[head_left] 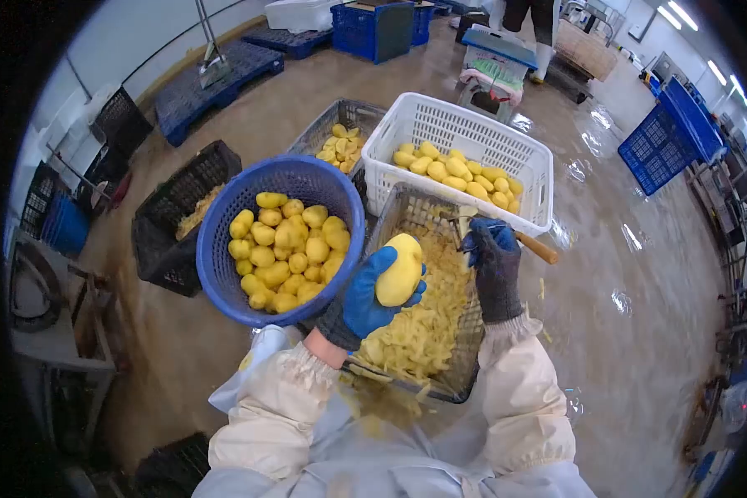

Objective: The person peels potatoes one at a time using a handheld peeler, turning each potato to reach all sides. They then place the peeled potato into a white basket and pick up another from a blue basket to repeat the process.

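My left hand [375,295], in a blue-coated glove, is closed around a smooth yellow peeled potato [400,270]. It holds the potato above a grey mesh crate [466,365] with a heap of potato peelings [415,336] in it. My right hand [495,257], gloved too, grips a wooden-handled peeler [538,247] over the crate's right edge. The handle sticks out to the right; the blade end is small and partly hidden by fingers. Left of the crate, a round blue basket [216,286] holds many potatoes [286,249].
Beyond the peelings stands a white crate [465,124] with yellow potatoes. A grey crate [315,133] of potato pieces is behind the blue basket. A black crate [162,207] stands at left. Blue crates [660,141] and a person's legs [544,29] are farther off on the wet floor.
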Motion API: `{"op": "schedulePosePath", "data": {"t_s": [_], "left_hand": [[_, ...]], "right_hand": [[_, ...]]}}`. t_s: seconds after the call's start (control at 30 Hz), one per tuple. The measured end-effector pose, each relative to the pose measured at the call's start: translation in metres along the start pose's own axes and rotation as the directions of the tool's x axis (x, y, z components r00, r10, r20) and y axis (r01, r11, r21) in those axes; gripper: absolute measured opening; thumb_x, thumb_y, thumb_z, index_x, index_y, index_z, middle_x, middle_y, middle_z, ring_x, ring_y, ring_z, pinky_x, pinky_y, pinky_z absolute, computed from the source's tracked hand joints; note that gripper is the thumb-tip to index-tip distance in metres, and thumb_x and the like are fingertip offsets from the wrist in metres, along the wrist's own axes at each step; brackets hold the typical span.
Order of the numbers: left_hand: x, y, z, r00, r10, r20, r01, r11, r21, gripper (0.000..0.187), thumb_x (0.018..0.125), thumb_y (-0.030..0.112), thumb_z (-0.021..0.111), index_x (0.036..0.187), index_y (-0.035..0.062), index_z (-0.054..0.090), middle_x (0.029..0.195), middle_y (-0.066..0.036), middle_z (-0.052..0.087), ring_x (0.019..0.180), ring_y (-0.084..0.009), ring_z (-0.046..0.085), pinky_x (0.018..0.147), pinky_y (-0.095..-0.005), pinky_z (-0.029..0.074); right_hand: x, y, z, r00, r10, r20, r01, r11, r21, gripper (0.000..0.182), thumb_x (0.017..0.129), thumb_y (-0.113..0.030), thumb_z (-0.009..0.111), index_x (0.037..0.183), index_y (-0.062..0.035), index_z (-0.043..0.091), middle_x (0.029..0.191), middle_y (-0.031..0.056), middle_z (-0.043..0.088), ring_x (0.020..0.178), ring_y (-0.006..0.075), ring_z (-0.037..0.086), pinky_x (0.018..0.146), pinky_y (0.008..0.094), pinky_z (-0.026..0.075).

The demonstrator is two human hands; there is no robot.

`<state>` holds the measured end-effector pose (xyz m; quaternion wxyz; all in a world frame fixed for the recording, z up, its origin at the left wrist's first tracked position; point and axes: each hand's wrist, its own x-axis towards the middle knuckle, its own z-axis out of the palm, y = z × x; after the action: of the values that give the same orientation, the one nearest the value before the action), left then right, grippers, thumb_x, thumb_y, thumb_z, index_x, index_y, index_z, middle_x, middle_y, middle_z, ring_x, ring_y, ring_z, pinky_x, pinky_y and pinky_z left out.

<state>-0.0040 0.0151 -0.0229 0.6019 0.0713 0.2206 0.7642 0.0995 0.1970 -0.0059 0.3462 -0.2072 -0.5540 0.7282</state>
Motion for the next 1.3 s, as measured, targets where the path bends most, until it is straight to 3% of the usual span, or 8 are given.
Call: {"op": "schedulePosePath", "data": {"t_s": [0.17, 0.3, 0.37, 0.43, 0.57, 0.63, 0.87, 1.3], "left_hand": [[-0.001, -0.002, 0.002, 1.000, -0.007, -0.019, 0.010, 0.991, 0.136, 0.055, 0.090, 0.041, 0.053, 0.128, 0.0031, 0.043, 0.108, -0.014, 0.059, 0.089, -0.0247, 0.060, 0.074, -0.0344, 0.052], [-0.008, 0.001, 0.019, 0.997, -0.028, 0.071, 0.009, 0.964, 0.265, 0.063, 0.091, 0.049, 0.047, 0.133, 0.0027, 0.040, 0.107, -0.011, 0.059, 0.089, -0.0186, 0.058, 0.069, -0.0296, 0.048], [-0.003, 0.001, 0.013, 0.989, 0.074, 0.130, -0.119, 0.917, 0.380, 0.068, 0.090, 0.053, 0.048, 0.134, 0.0022, 0.039, 0.108, -0.009, 0.058, 0.088, -0.0172, 0.057, 0.068, -0.0287, 0.047], [-0.009, -0.002, 0.019, 0.987, 0.081, 0.138, -0.134, 0.890, 0.436, 0.071, 0.087, 0.050, 0.056, 0.135, 0.0015, 0.038, 0.111, -0.007, 0.056, 0.091, -0.0145, 0.057, 0.074, -0.0282, 0.049], [-0.014, 0.006, 0.031, 0.984, 0.150, 0.096, -0.166, 0.582, 0.796, 0.075, 0.078, 0.033, 0.073, 0.137, 0.0024, 0.039, 0.123, -0.007, 0.051, 0.104, -0.0133, 0.053, 0.090, -0.0275, 0.044], [-0.013, 0.010, 0.030, 0.983, 0.179, -0.032, -0.032, 0.345, 0.938, 0.077, 0.075, 0.028, 0.075, 0.138, 0.0034, 0.039, 0.126, -0.009, 0.051, 0.110, -0.0158, 0.051, 0.094, -0.0295, 0.042], [-0.006, 0.007, 0.023, 0.863, 0.347, 0.367, -0.333, -0.154, 0.930, 0.081, 0.072, 0.023, 0.077, 0.139, 0.0035, 0.036, 0.126, -0.013, 0.051, 0.117, -0.0241, 0.047, 0.102, -0.0338, 0.034], [-0.007, 0.005, 0.027, 0.852, 0.349, 0.390, -0.355, -0.164, 0.921, 0.080, 0.069, 0.011, 0.072, 0.139, 0.0025, 0.035, 0.125, -0.020, 0.052, 0.113, -0.0328, 0.051, 0.098, -0.0389, 0.039]], "right_hand": [[-0.023, -0.002, 0.021, 0.947, 0.261, 0.184, -0.243, 0.963, -0.115, 0.015, 0.086, -0.015, 0.062, 0.074, -0.0077, 0.058, 0.063, 0.0006, 0.056, 0.050, 0.0071, 0.051, 0.047, 0.0203, 0.041], [-0.001, 0.005, -0.005, 0.984, -0.162, -0.080, 0.143, 0.969, -0.203, 0.011, 0.085, -0.013, 0.063, 0.083, -0.0022, 0.062, 0.065, 0.0026, 0.059, 0.050, 0.0090, 0.053, 0.045, 0.0220, 0.040], [-0.041, -0.018, 0.038, 0.968, 0.120, 0.221, -0.114, 0.993, -0.040, 0.012, 0.086, -0.015, 0.062, 0.082, -0.0034, 0.061, 0.061, 0.0014, 0.056, 0.048, 0.0097, 0.051, 0.045, 0.0215, 0.040], [-0.021, -0.008, 0.020, 0.980, 0.190, 0.054, -0.188, 0.982, -0.027, 0.014, 0.087, -0.017, 0.061, 0.086, -0.0030, 0.060, 0.060, 0.0021, 0.055, 0.047, 0.0103, 0.050, 0.044, 0.0219, 0.040], [-0.002, -0.016, -0.004, 0.991, 0.026, -0.130, -0.027, 1.000, -0.004, 0.014, 0.087, -0.016, 0.061, 0.083, -0.0031, 0.059, 0.060, 0.0024, 0.055, 0.045, 0.0092, 0.049, 0.042, 0.0204, 0.039], [-0.032, -0.029, 0.028, 0.941, 0.296, 0.167, -0.284, 0.954, -0.094, 0.014, 0.088, -0.020, 0.059, 0.082, -0.0066, 0.059, 0.059, -0.0008, 0.053, 0.044, 0.0064, 0.046, 0.040, 0.0191, 0.036], [-0.019, -0.019, 0.013, 0.960, 0.265, 0.086, -0.262, 0.964, -0.043, 0.016, 0.086, -0.020, 0.059, 0.082, -0.0046, 0.061, 0.060, 0.0010, 0.054, 0.044, 0.0072, 0.048, 0.038, 0.0201, 0.035], [-0.004, -0.007, -0.003, 0.976, 0.204, -0.074, -0.209, 0.976, -0.060, 0.016, 0.083, -0.020, 0.065, 0.078, -0.0054, 0.060, 0.060, 0.0029, 0.058, 0.042, 0.0093, 0.050, 0.038, 0.0214, 0.037]]}}
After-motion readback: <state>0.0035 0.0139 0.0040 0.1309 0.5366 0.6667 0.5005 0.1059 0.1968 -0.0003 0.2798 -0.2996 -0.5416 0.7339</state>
